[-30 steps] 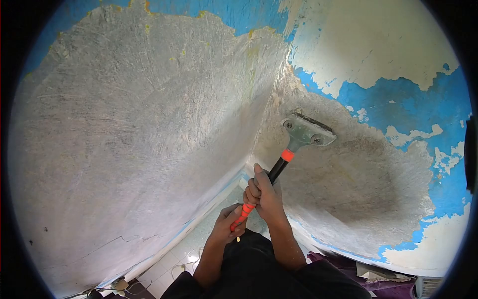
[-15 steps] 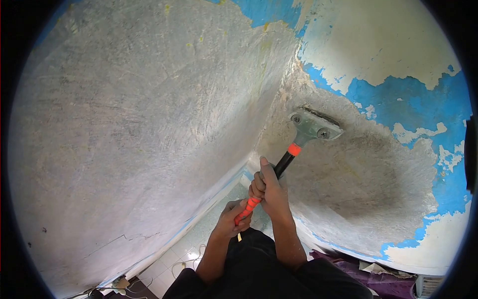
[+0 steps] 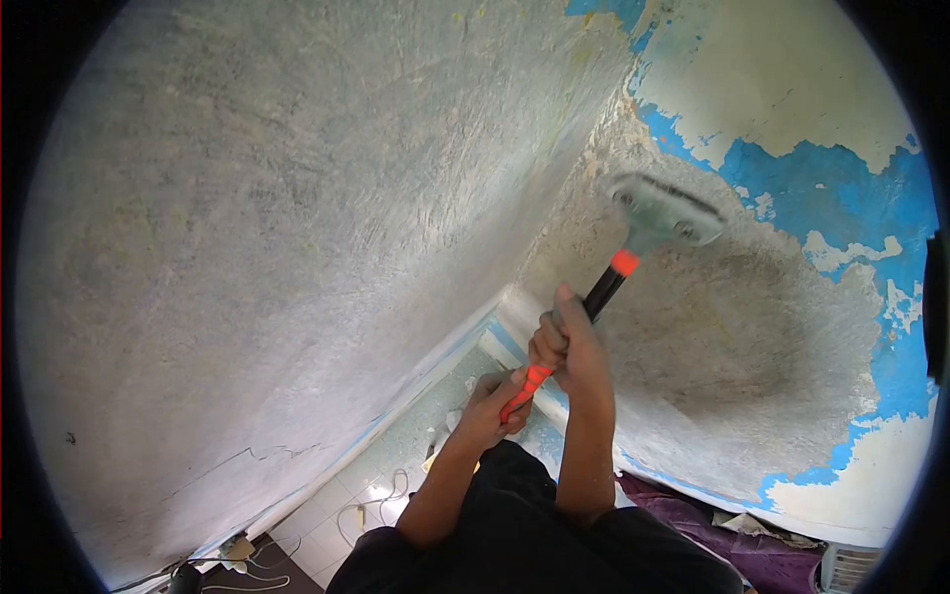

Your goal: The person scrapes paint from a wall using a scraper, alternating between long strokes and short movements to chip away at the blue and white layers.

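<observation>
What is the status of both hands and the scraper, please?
Left hand low on red grip; right hand above, both closed on scraper. Scraper head over bare patch of right wall; contact unclear. Nothing visible in its way.

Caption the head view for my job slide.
Both hands, left and right, hold a long-handled scraper by a corner where blue paint borders bare wall.
</observation>
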Demonstrator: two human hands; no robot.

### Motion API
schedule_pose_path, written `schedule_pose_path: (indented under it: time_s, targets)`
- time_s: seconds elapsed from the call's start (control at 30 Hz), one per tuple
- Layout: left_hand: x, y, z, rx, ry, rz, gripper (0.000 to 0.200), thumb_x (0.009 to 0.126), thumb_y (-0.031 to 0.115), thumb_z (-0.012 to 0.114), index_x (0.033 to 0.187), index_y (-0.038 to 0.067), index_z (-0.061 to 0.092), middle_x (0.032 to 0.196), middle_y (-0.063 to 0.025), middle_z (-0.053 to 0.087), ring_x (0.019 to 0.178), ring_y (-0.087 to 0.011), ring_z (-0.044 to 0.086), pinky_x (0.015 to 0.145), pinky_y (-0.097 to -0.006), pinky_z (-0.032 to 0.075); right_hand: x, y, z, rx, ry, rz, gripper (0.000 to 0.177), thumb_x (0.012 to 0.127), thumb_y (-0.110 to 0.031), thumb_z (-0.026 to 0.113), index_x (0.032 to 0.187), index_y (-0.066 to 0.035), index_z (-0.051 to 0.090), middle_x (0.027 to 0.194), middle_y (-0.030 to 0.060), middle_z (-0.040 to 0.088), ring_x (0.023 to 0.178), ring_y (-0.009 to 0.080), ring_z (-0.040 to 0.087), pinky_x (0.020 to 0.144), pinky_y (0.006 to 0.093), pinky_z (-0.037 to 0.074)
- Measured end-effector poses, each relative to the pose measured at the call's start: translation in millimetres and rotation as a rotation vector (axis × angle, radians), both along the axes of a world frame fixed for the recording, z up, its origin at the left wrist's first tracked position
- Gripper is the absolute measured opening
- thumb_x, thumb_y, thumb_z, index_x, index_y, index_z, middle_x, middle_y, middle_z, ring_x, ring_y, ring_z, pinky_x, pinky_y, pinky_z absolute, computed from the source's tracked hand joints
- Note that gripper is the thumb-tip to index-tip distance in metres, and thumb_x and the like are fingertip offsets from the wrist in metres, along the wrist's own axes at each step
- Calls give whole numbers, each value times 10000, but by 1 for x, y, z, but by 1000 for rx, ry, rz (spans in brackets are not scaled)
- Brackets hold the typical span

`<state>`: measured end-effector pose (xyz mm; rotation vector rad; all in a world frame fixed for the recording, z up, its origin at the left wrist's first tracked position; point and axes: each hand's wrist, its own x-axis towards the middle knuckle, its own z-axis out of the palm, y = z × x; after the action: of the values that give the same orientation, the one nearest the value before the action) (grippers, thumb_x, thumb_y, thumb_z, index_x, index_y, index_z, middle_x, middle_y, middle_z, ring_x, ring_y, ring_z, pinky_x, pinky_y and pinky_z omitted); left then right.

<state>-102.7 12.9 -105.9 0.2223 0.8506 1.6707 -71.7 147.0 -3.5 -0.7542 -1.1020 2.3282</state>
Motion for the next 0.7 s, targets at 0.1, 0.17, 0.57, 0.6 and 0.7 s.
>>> schedule_pose_path:
  time_s: [0.1,0.17,0.57,0.6,0.7]
  targets:
    - [-11,10,24,41,-41,-17,465,979,476,479,874,26,524,521,9,404,359,-53,309,367,-226,251,-7,5,10,20,34,10,463,967,-346,566,638,-154,303,480,-53,250,385,71,252,415,264,236]
    - [-15,4,15,47,-5,-23,464,983,470,474,864,24,525,519,8,404,359,-53,311,364,-227,250,-10,4,8,19,24,9,467,968,-358,560,635,-160,299,479,-53,231,384,76,232,417,266,237]
    - [-8,-7,3,3,-75,-12,469,978,459,495,759,44,491,498,14,388,361,-50,316,363,-218,230,-4,-9,-9,-12,-17,-29,460,963,-332,572,629,-164,303,484,-50,228,391,80,217,416,275,241]
    - [-6,-7,3,-4,-91,-12,472,979,460,493,760,42,492,498,14,388,361,-50,317,363,-218,231,-2,-10,-12,-8,-29,-41,458,961,-330,576,631,-163,305,484,-49,229,392,79,218,414,275,239]
    - [-4,-7,0,-50,-90,-5,488,977,469,493,754,35,498,498,13,390,356,-53,315,363,-215,234,-3,-8,-12,-5,-29,-39,452,959,-325,580,640,-159,306,484,-48,231,393,78,220,409,272,235]
